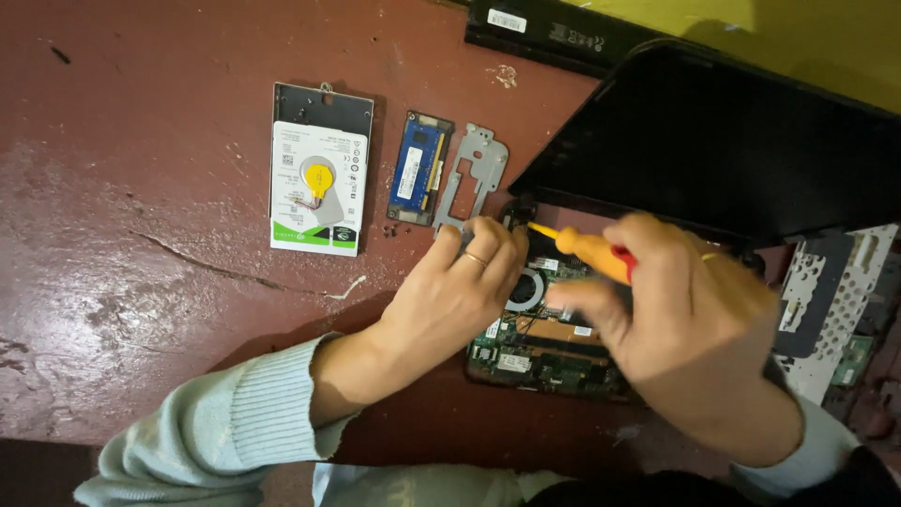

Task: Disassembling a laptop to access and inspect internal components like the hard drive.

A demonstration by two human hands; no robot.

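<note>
My right hand [690, 324] is shut on a screwdriver [587, 250] with a yellow and red handle, its tip pointing left toward the hinge corner of an opened laptop base [549, 361]. The base shows a green circuit board and a round fan. My left hand [465, 291], a ring on one finger, rests on the top left corner of that base, fingertips at the screwdriver's tip. The laptop's black lid [713, 141] stands tilted behind both hands. My hands hide the middle of the board.
On the worn red table [141, 282] lie a hard drive [316, 183] with a yellow coin cell on it, a blue memory module [419, 169], a grey metal bracket [474, 178] and small screws. A perforated metal plate [835, 291] sits right; a black battery bar [554, 33] lies behind.
</note>
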